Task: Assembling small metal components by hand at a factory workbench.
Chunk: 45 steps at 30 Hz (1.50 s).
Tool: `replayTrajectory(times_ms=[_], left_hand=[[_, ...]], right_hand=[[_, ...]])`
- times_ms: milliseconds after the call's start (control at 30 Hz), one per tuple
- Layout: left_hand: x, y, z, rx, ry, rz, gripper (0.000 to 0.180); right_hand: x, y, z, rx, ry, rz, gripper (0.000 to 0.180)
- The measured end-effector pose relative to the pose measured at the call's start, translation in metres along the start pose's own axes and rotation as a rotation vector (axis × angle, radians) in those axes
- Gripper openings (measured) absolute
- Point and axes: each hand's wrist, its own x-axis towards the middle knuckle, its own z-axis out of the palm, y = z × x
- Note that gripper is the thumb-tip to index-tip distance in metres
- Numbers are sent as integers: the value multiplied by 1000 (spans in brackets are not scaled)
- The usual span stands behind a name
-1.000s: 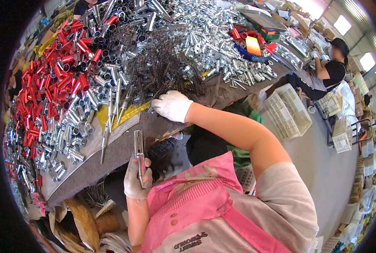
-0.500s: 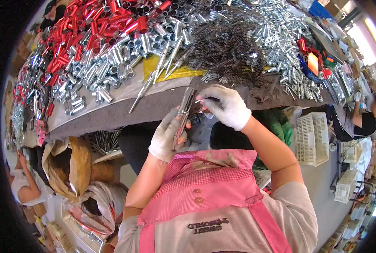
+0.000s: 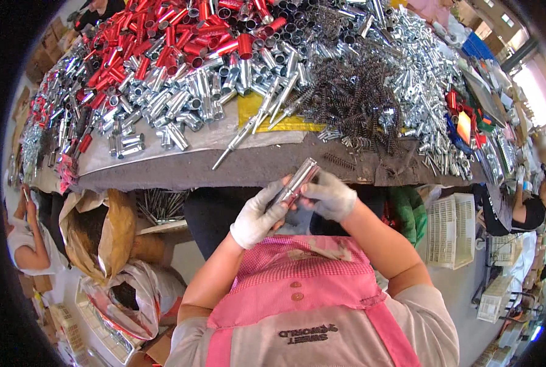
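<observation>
In a white fabric glove, my left hand is closed around a shiny silver metal tube, held at a slant in front of my apron. The tube's open upper end points up and to the right. My right hand, gloved too, curls its fingers against the tube's right side; they are slightly blurred. Beyond my hands, at the table edge, lies a dark coil spring. Long thin metal rods with sleeves rest on a yellow sheet.
Heaped on the table are red tubes, silver tubes, dark springs and small silver parts. Below the table stand open sacks at left and white plastic crates at right. Other people sit nearby.
The tube and both hands have come lower, nearer my apron. My right hand has moved from the tube's mouth to its side; the small bright piece in its fingertips no longer shows.
</observation>
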Motion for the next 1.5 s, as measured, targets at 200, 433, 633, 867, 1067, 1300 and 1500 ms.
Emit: replayTrajectory(times_ms=[200,433,633,867,1067,1300,1500], left_hand=[[6,-10,-5,-208,163,314,54],[-4,-3,-28,-297,229,164,35],[-13,-7,-39,-197,346,86,31],[0,19,-36,79,343,-17,24],[20,13,-26,790,90,104,37],[13,16,-12,583,31,-113,35],[8,16,-11,587,0,-207,41]], right_hand=[[57,-34,17,-388,107,-121,29],[229,-130,40,-1832,662,-817,44],[219,-124,10,-1479,536,-1057,28],[53,-108,20,-757,296,-236,26],[0,-80,23,-1075,286,-106,27],[-26,-83,-5,-796,-36,-37,47],[-34,-79,-3,-990,42,-27,29]])
